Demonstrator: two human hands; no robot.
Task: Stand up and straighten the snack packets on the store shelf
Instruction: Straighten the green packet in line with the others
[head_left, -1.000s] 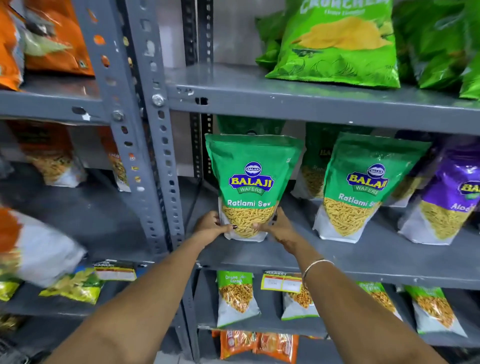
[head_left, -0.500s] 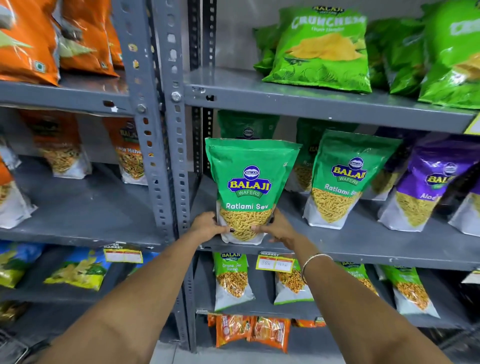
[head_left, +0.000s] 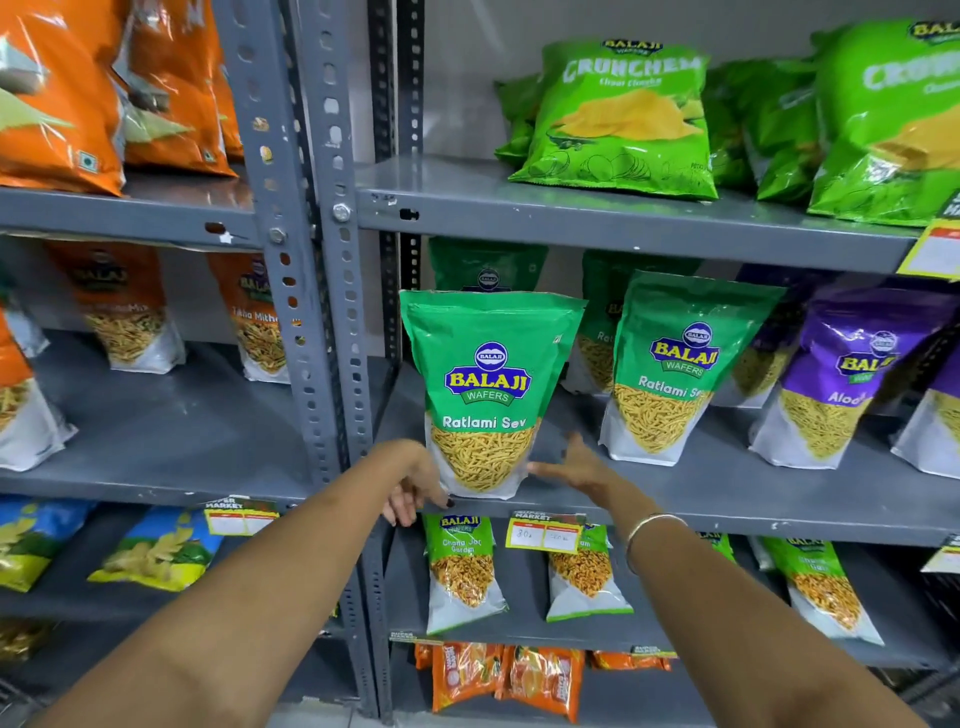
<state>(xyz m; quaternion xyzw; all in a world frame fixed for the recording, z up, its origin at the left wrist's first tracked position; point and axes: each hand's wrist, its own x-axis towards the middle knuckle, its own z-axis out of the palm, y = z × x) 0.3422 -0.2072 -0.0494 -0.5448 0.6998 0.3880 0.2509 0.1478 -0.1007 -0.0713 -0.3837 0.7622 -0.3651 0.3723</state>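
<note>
A green Ratlami Sev packet (head_left: 488, 384) stands upright at the front left of the middle grey shelf (head_left: 727, 493). My left hand (head_left: 415, 483) hangs just left of its base, fingers loose and apart, a fingertip near the bottom corner. My right hand (head_left: 576, 465) is open just right of the base, fingers spread, holding nothing. A second Ratlami Sev packet (head_left: 675, 369) leans back to the right, then a purple packet (head_left: 852, 374). More green packets stand behind them.
A perforated grey upright post (head_left: 317, 291) divides two shelf bays. Green Crunchem bags (head_left: 623, 114) sit on the upper shelf, orange bags (head_left: 62, 88) upper left. Small packets (head_left: 462, 571) and a yellow price tag (head_left: 544, 532) are on the lower shelf.
Both hands have let go of the front Ratlami Sev packet's base and opened beside it. The packet stays standing. The view has shifted slightly left and up.
</note>
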